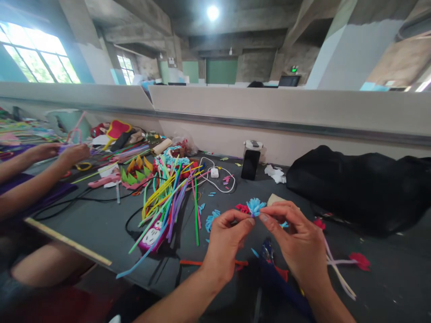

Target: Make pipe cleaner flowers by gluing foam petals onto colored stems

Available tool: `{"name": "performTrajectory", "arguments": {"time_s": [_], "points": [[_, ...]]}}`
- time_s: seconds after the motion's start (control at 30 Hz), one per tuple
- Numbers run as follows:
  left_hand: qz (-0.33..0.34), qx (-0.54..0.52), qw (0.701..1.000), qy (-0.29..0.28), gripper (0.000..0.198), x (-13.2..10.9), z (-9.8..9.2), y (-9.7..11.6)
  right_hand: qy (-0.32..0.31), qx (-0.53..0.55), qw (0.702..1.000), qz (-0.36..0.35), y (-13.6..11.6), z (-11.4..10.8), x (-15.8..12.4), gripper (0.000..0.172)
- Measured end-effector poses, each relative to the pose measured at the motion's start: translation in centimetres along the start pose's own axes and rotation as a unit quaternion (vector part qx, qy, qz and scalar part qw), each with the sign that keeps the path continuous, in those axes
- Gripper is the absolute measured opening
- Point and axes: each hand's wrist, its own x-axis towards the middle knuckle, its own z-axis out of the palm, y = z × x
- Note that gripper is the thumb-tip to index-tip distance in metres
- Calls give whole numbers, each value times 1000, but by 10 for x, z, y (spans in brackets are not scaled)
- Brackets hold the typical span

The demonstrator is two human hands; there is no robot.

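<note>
Between my two hands, above the dark table, is a small blue pipe-cleaner flower [256,205] with many short petals. My left hand [226,237] pinches its base between thumb and forefinger. The thumb and fingertips of my right hand [298,235] are closed at the flower's right side. On the table beyond my left hand lie loose blue petal pieces [212,220]. Just behind the blue flower sits a red piece [242,208], partly hidden. To the right of my right hand, a red flower [359,261] lies on a pale stem.
Many coloured pipe cleaners [164,197] are heaped at left over a purple power strip [153,235]. A phone [251,164] stands upright at the back, near a white charger [214,172]. A black bag [360,193] fills the right rear. A co-worker's hands [72,154] work at far left.
</note>
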Motion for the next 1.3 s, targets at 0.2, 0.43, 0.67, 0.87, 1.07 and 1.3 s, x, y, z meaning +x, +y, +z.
{"name": "performTrajectory", "arguments": {"time_s": [0.2, 0.43, 0.67, 0.87, 1.07, 1.3], "points": [[13, -6, 1000, 0, 18, -1, 2, 0, 14, -20, 1000, -17, 3, -1, -2, 7], [46, 21, 999, 6, 14, 0, 1, -2, 32, -58, 996, -58, 2, 1, -4, 7], [76, 56, 995, 14, 12, -1, 2, -1, 57, -80, 992, -84, 0, 5, -4, 9], [134, 103, 986, 6, 11, 2, -1, -5, 70, -118, 981, -133, 3, 7, -7, 4], [156, 120, 980, 6, 11, 5, -3, -7, 90, -151, 968, -177, 4, 10, -6, 1], [154, 122, 981, 8, 9, 4, -2, -8, 89, -142, 972, -162, 7, 12, -7, 2]]}}
